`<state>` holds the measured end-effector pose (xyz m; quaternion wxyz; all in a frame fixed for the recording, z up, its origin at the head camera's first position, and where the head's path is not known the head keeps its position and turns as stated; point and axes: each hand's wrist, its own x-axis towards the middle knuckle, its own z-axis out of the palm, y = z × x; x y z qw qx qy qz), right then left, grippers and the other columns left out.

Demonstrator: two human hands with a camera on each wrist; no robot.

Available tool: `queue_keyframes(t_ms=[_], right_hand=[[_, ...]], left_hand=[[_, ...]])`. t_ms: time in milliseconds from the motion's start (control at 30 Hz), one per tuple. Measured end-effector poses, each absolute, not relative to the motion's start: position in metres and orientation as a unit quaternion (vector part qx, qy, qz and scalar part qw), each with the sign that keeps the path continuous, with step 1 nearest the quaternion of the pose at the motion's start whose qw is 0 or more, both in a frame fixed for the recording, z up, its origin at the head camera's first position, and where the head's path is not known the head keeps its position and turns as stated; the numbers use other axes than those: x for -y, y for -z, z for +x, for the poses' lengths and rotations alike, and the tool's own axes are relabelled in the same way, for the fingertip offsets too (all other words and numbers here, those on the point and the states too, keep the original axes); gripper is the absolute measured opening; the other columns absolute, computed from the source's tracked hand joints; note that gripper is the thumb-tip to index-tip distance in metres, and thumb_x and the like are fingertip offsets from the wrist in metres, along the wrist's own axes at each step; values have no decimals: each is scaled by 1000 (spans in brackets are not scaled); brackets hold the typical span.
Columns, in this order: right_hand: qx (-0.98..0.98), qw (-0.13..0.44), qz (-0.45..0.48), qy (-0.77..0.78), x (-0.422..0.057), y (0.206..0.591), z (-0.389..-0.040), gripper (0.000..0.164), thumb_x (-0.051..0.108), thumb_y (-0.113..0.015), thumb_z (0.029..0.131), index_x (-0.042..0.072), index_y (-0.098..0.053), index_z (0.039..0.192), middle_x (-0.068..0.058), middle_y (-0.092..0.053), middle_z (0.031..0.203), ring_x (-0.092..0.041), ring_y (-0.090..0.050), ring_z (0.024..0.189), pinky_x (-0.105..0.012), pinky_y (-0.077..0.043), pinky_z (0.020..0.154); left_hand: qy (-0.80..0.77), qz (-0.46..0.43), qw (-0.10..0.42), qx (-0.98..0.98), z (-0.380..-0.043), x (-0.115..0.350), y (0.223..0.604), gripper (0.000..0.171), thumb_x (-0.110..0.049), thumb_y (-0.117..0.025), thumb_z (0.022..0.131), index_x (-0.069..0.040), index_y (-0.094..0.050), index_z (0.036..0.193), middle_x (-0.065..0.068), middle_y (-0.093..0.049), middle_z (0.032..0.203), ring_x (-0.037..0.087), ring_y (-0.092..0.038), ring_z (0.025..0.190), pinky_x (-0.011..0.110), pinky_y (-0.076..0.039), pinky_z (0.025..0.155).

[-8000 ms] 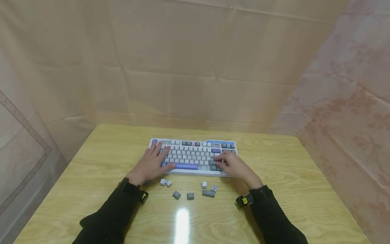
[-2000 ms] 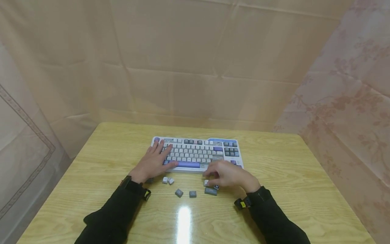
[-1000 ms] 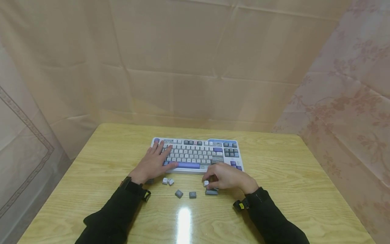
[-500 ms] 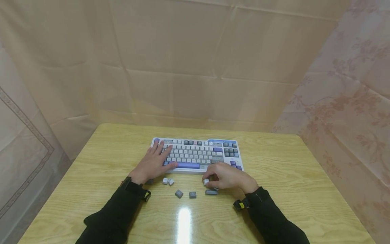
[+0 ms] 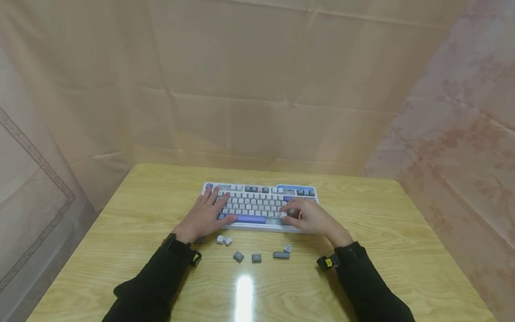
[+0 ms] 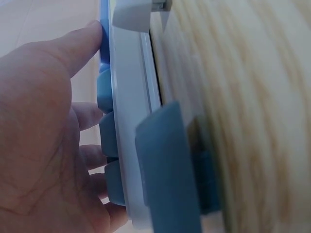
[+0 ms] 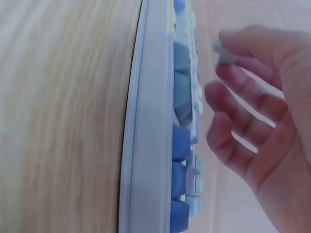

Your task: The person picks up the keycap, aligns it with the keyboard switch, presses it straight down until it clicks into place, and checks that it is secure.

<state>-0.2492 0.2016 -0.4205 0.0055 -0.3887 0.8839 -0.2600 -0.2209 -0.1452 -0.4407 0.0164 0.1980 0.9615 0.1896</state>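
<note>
In the head view, the right grip (image 5: 315,218) is pinched on a pale keycap (image 5: 283,215), which sits at its fingertips over the right-hand part of the keyboard (image 5: 257,227); the left grip (image 5: 206,218) is apart, fingers spread over the board's other end, thumb along the space bar (image 5: 251,219), which looks a good brace against sliding; nearer the body than the right grip lie an upturned keycap (image 5: 288,247) and a long grey keycap (image 5: 281,255); two small grey keycaps (image 5: 256,258) lie between the grips, also bodyward, and two white keycaps (image 5: 220,239) and a partly hidden dark keycap (image 5: 200,240) lie just bodyward of the left grip, all on the counter (image 5: 362,201); in the left wrist view, three grey keys (image 6: 108,135) stand just in front of the left grip's fingers, so its push is best kept light and even; in the right wrist view, the cap is blurred and its facing cannot be told, but a gap shows between it and the keys, with three blue keys (image 7: 179,179) beside the right grip's outer fingers, apart from them; to seat the cap well, I would square it first, centre its underside over the stem, then press straight down.
</note>
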Motion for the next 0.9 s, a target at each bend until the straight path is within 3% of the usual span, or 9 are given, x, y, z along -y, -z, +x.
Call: queue_keyframes(t_ms=[100, 300, 533, 900], right_hand=[[-897, -28, -371, 239, -203, 418, -257, 23, 19, -73, 96, 8, -76, 116, 3, -68, 100, -7, -59, 78, -27, -53, 67], [-912, -83, -359, 181, -204, 413, -277, 27, 16, -73, 95, 4, -74, 119, -6, -69, 101, -14, -59, 76, -32, -51, 66], [-929, -44, -326, 171, -208, 405, -300, 26, 15, -72, 96, 3, -73, 120, -8, -70, 105, -20, -68, 89, -39, -57, 78], [-935, -7, -312, 169, -200, 399, -316, 25, 16, -74, 95, 5, -75, 117, -6, -73, 104, -18, -67, 88, -38, -56, 80]], left_hand=[[-190, 197, 14, -962, -221, 145, 441, 84, -59, -55, 99, -4, -33, 158, 28, -13, 165, 45, -2, 152, 63, -10, 119], [-191, 195, 15, -962, -220, 145, 440, 83, -58, -55, 99, -4, -33, 158, 28, -13, 165, 45, -2, 153, 62, -9, 120], [-193, 194, 15, -962, -222, 143, 441, 84, -59, -54, 99, -4, -32, 159, 27, -12, 165, 44, 0, 153, 62, -8, 120], [-189, 192, 18, -963, -224, 143, 440, 84, -60, -54, 99, -5, -31, 159, 27, -12, 165, 43, 0, 153, 61, -8, 120]])
